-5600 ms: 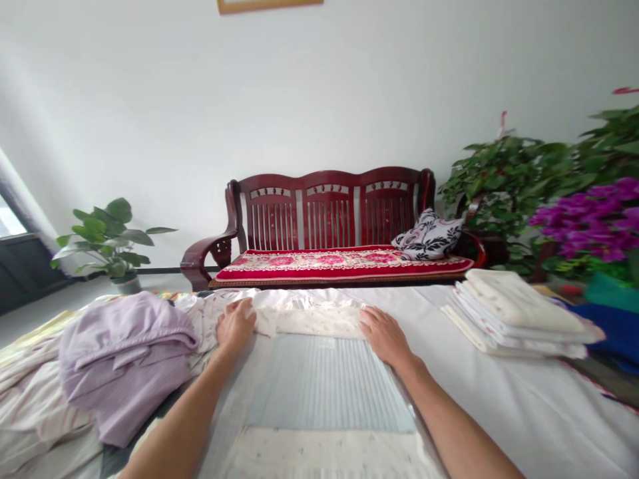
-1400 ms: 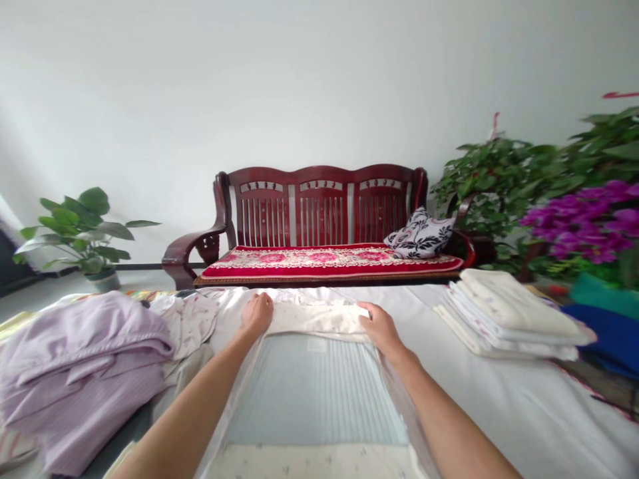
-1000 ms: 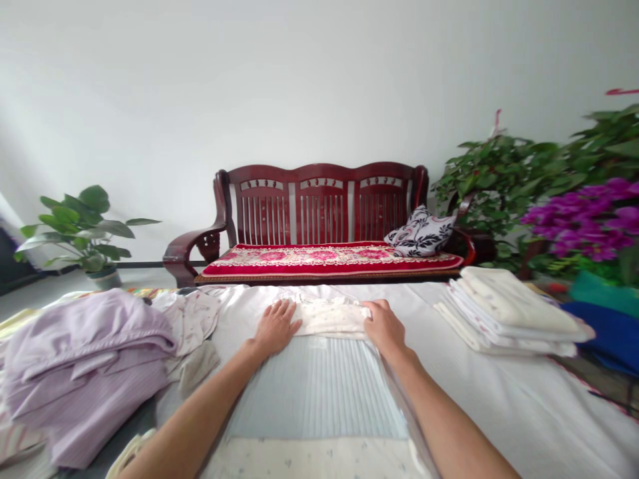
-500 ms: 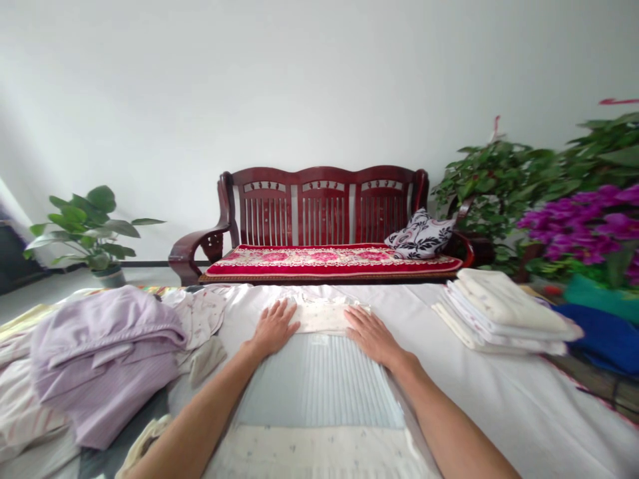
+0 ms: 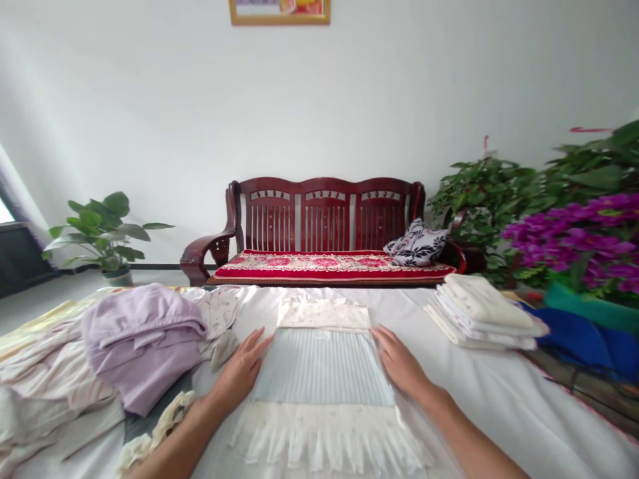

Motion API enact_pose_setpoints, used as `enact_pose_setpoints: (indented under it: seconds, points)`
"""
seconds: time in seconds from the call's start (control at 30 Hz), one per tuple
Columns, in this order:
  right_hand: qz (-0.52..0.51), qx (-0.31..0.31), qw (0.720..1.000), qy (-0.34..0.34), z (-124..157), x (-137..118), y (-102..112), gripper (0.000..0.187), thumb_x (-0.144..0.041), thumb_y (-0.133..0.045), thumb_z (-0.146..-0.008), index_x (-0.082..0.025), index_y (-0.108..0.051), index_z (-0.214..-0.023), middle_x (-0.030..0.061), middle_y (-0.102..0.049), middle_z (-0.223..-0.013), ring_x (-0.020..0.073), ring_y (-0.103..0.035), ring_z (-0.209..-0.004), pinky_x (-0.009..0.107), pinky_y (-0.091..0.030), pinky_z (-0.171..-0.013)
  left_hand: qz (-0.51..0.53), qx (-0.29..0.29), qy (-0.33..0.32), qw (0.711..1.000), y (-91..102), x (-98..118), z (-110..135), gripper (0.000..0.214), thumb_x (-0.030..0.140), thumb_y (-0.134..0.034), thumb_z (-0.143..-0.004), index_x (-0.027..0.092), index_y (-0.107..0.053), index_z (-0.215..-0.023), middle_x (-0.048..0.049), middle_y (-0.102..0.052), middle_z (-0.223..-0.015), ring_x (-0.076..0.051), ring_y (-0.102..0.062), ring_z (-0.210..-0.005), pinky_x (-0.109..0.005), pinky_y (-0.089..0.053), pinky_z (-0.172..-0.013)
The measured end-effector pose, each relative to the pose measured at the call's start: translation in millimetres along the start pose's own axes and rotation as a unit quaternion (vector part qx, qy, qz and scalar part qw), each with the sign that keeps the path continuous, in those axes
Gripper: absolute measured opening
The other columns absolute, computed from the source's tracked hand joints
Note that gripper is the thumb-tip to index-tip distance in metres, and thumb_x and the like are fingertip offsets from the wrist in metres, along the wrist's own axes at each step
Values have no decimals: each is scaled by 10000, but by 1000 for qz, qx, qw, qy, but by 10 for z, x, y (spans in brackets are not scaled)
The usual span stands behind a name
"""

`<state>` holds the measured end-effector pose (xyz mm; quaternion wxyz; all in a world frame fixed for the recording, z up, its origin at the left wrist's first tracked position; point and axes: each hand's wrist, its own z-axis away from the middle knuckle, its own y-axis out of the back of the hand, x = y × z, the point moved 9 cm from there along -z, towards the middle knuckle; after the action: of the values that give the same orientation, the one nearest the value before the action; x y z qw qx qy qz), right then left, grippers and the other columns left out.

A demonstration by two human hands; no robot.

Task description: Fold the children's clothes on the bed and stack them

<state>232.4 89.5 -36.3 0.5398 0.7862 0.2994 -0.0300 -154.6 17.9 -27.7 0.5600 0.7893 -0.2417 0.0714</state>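
Note:
A pale blue ribbed garment (image 5: 322, 372) lies flat in front of me. It has a cream printed band at its far end and a cream ruffled hem with sheer trim at its near end. My left hand (image 5: 245, 364) is at the garment's left edge, fingers stretched out with the tips beside the blue part. On the opposite edge, my right hand (image 5: 399, 359) has its fingers extended near the corner where band and ribbing meet. Neither hand grips anything; whether the fingertips touch the cloth I cannot tell.
The garment rests on a white cloth (image 5: 479, 406). A lilac garment (image 5: 144, 339) tops a loose clothes heap at left. Folded white clothes (image 5: 482, 313) are stacked at right, beside a blue cloth (image 5: 589, 336) and purple flowers (image 5: 579, 236). Beyond stands a wooden bench (image 5: 324, 219).
Both hands have come off the cream band and moved nearer to me, down along the garment's sides. The view has tilted up, showing a picture frame on the wall.

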Motion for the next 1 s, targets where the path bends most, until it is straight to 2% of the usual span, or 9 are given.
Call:
enact_pose_setpoints:
  seconds: [0.07, 0.2, 0.37, 0.47, 0.57, 0.77, 0.9, 1.0]
  points:
    - [-37, -35, 999, 8, 150, -79, 66, 590, -125, -409, -827, -249, -599, -1371, 61, -534, -1481, 217, -473, -1379, 452, -364, -1175, 31, -17, -17, 999, 33, 68, 115, 560, 143, -458, -862, 287, -582, -1388, -45, -421, -1575, -235, -392, -1448, -424, -357, -1178]
    - [-104, -100, 989, 32, 356, -327, 182, 443, -195, -513, -837, -298, -723, -1213, 42, -557, -1461, 247, -463, -1387, 471, -338, -1182, 81, -46, -21, 995, 71, 120, 207, 555, 134, -483, -836, 295, -616, -1351, -45, -411, -1580, -235, -407, -1438, -426, -351, -1177]
    - [-142, -110, 983, 48, 368, -522, 273, 388, -195, -557, -815, -286, -769, -1127, 68, -592, -1422, 259, -500, -1357, 462, -370, -1154, 89, -99, -15, 991, 58, 151, 190, 543, 144, -562, -793, 312, -653, -1302, -57, -488, -1524, -241, -449, -1406, -425, -340, -1177]
    - [-152, -112, 981, 53, 352, -556, 283, 404, -186, -576, -788, -282, -769, -1130, 75, -597, -1416, 258, -513, -1345, 456, -378, -1147, 85, -120, -24, 989, 61, 192, 188, 595, 181, -669, -738, 345, -644, -1310, -53, -463, -1543, -263, -430, -1418, -426, -342, -1172]
    - [-171, -125, 976, 50, 358, -563, 265, 449, -136, -555, -749, -279, -776, -1112, 73, -587, -1426, 255, -486, -1370, 466, -368, -1150, 85, -119, -25, 989, 62, 194, 186, 573, 216, -707, -728, 345, -664, -1285, -64, -445, -1554, -277, -436, -1413, -417, -353, -1160]
    - [-186, -145, 971, 42, 378, -600, 236, 500, -72, -520, -641, -312, -810, -970, 22, -593, -1421, 247, -421, -1420, 488, -314, -1176, 98, -98, -25, 990, 34, 157, 123, 378, 206, -595, -811, 322, -752, -1135, -51, -487, -1526, -264, -482, -1373, -400, -367, -1143]
    - [-177, -181, 966, 46, 402, -621, 218, 566, -66, -512, -571, -315, -805, -988, 16, -563, -1452, 254, -365, -1454, 496, -283, -1184, 119, -101, -25, 987, 37, 172, 81, 307, 245, -550, -854, 295, -778, -1053, -55, -533, -1488, -262, -522, -1333, -383, -383, -1129]
    - [-197, -184, 962, 39, 389, -608, 211, 428, -120, -542, -619, -298, -806, -905, 17, -595, -1418, 263, -367, -1450, 490, -263, -1188, 134, -102, -25, 985, 50, 202, 54, 267, 275, -567, -854, 279, -781, -1015, -65, -543, -1477, -260, -535, -1319, -369, -401, -1114]
